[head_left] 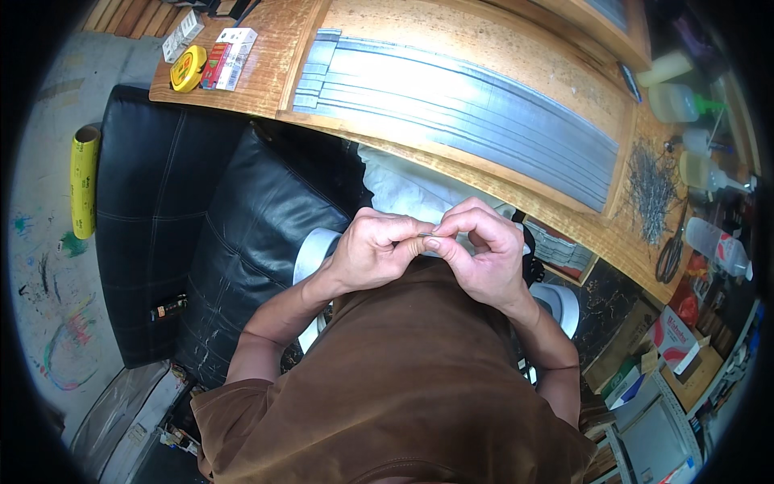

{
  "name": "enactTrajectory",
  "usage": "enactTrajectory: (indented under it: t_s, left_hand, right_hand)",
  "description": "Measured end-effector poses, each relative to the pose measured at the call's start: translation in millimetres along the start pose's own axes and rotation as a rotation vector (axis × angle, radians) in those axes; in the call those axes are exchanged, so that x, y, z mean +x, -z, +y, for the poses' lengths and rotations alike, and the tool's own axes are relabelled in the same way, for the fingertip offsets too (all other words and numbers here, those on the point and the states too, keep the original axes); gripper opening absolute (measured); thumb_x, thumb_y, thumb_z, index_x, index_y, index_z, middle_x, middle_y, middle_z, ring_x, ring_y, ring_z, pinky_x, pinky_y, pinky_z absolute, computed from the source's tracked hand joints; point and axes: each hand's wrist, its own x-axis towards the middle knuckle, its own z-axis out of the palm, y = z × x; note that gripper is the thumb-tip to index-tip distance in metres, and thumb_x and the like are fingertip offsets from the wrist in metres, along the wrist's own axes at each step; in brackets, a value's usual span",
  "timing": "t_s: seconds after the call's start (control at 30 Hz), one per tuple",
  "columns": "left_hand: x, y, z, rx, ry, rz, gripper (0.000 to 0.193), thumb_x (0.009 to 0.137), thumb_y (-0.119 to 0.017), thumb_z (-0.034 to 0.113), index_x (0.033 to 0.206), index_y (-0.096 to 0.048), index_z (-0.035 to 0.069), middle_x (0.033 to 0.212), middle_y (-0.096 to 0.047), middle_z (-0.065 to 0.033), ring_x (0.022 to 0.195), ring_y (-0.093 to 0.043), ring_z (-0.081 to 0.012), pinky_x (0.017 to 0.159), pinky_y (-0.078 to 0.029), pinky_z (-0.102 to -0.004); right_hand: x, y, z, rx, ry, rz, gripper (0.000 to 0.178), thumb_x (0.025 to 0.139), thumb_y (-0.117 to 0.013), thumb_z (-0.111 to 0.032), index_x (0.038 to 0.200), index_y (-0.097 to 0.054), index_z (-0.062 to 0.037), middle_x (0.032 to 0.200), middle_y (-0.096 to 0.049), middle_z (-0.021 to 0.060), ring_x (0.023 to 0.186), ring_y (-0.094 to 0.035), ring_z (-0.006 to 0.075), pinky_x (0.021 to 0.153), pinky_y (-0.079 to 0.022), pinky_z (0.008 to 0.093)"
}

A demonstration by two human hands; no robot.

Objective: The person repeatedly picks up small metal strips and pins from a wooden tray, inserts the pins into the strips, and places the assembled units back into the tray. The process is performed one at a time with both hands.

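Note:
My left hand (372, 248) and my right hand (484, 252) meet in front of my chest, both closed in a fingertip pinch. Between the thumbs and forefingers shows the end of a thin dark piece (426, 235); most of it is hidden, so its kind is unclear. Beyond the hands, on the wooden worktable, a shallow wooden tray (516, 42) holds long grey strips (451, 105), which shine in the light. To its right lies a heap of thin wire pieces (651, 189), with black-handled scissors (671, 256) nearer me.
A yellow tape measure (188, 68) and small boxes (230, 58) sit at the table's far left. Several bottles (673, 102) line the right side. A black sofa (266, 210) stands left of me, with a yellow roll (84, 181) beyond. An open drawer (560, 248) is under the table.

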Motion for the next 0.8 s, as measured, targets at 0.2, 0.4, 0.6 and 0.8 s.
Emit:
enactTrajectory:
  t_s: [0.2,0.4,0.6,0.8]
  left_hand:
    - [-0.1,0.3,0.6,0.01,0.015,-0.006,0.014,0.092,-0.078,0.005,0.105,-0.079,-0.001,0.083,-0.077,-0.0171,0.068,-0.075,-0.0195,0.06,-0.055,-0.0287]
    - [0.1,-3.2,-1.0,-0.031,-0.012,0.03,0.015,0.093,-0.078,0.006,0.106,-0.079,-0.001,0.083,-0.077,-0.017,0.068,-0.075,-0.0179,0.06,-0.055,-0.0284]
    - [0.7,-1.6,1.9,0.008,-0.012,0.028,0.016,0.094,-0.078,0.007,0.108,-0.079,-0.001,0.085,-0.078,-0.017,0.069,-0.075,-0.0179,0.06,-0.055,-0.0283]
    - [1.8,-1.1,5.3,-0.013,0.006,0.02,0.017,0.094,-0.078,0.008,0.109,-0.079,-0.001,0.087,-0.079,-0.0171,0.072,-0.077,-0.0182,0.062,-0.056,-0.0279]
  right_hand:
    - [-0.3,0.4,1.4,0.008,0.005,0.007,0.015,0.082,-0.082,0.003,0.09,-0.07,-0.0013,0.086,-0.069,0.008,0.076,-0.066,0.0171,0.069,-0.053,0.0289]
    - [0.6,0.4,-2.6,-0.056,0.058,0.018,0.014,0.083,-0.08,0.005,0.09,-0.069,-0.0007,0.087,-0.069,0.0091,0.078,-0.067,0.0203,0.07,-0.054,0.0306]
    - [2.3,0.7,-6.6,-0.154,0.118,0.012,0.013,0.083,-0.078,0.006,0.091,-0.07,-0.0004,0.087,-0.07,0.01,0.078,-0.068,0.0217,0.07,-0.055,0.0313]
    - [2.1,-0.9,-5.2,-0.116,0.116,0.032,0.012,0.084,-0.077,0.007,0.09,-0.069,-0.0001,0.087,-0.069,0.0096,0.078,-0.068,0.0213,0.07,-0.054,0.0308]
